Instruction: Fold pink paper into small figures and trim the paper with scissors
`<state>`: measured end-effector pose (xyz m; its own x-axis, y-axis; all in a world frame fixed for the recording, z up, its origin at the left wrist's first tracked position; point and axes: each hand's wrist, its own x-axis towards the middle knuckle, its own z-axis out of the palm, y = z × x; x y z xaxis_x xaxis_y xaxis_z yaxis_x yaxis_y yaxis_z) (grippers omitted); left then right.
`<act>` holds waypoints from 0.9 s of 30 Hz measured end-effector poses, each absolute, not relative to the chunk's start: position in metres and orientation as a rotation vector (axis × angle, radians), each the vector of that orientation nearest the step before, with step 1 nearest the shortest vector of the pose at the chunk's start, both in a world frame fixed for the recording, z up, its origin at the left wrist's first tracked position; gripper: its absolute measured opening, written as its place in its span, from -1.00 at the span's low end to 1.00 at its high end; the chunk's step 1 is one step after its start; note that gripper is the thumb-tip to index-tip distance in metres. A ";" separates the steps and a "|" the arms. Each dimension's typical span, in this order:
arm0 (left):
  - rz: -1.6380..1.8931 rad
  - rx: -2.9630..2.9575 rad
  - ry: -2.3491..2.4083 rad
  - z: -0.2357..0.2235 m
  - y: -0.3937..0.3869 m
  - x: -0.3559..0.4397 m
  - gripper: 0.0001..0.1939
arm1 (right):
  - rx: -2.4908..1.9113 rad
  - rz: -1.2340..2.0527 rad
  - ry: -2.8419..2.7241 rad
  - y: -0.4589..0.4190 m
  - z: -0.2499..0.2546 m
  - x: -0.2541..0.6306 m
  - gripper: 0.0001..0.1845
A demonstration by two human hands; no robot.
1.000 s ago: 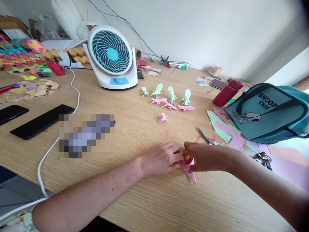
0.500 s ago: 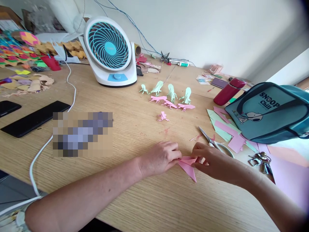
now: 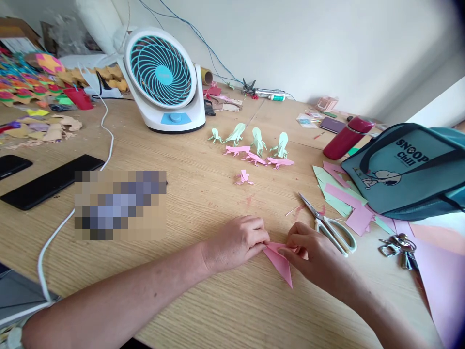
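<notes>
A folded piece of pink paper [image 3: 279, 259] lies between my hands, one pointed flap reaching down toward me. My left hand [image 3: 238, 242] pinches its left corner against the table. The fingers of my right hand [image 3: 307, 249] are closed on its upper right edge, hiding part of the fold. Just beyond my right hand lie scissors [image 3: 332, 228] with white handles, blades slightly apart. Farther back stand a small pink folded-paper figure [image 3: 244, 177], a row of longer pink figures [image 3: 254, 157] and several pale green ones [image 3: 257, 140].
A white and blue fan [image 3: 163, 77] stands at the back left. On the right are a teal bag [image 3: 410, 169], a red bottle [image 3: 347, 138], paper scraps [image 3: 348, 198] and keys [image 3: 401, 247]. A white cable [image 3: 54, 242] runs down the left, near a black flat object [image 3: 54, 179].
My right hand has shifted slightly left and down along the pink paper. The paper's flap now points lower, and more of the scissors' handles shows.
</notes>
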<state>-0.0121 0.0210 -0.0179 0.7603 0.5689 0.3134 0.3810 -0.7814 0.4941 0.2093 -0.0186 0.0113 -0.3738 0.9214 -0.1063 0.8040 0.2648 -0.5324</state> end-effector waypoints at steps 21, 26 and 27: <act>0.641 2.555 0.681 -0.019 0.019 -0.017 -0.88 | -1.408 0.433 -2.388 -0.036 0.006 0.197 -0.77; 0.644 2.522 0.700 -0.018 0.018 -0.017 -0.92 | -1.410 0.452 -2.385 -0.037 0.002 0.199 -0.72; 0.641 2.513 0.708 -0.018 0.018 -0.017 -0.93 | -1.415 0.460 -2.383 -0.037 0.001 0.200 -0.72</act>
<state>-0.0167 0.0178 -0.0181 0.7600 0.5721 0.3082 0.3633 -0.7673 0.5284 0.1997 -0.0373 0.0005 -0.4516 0.8846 0.1167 0.7777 0.4544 -0.4344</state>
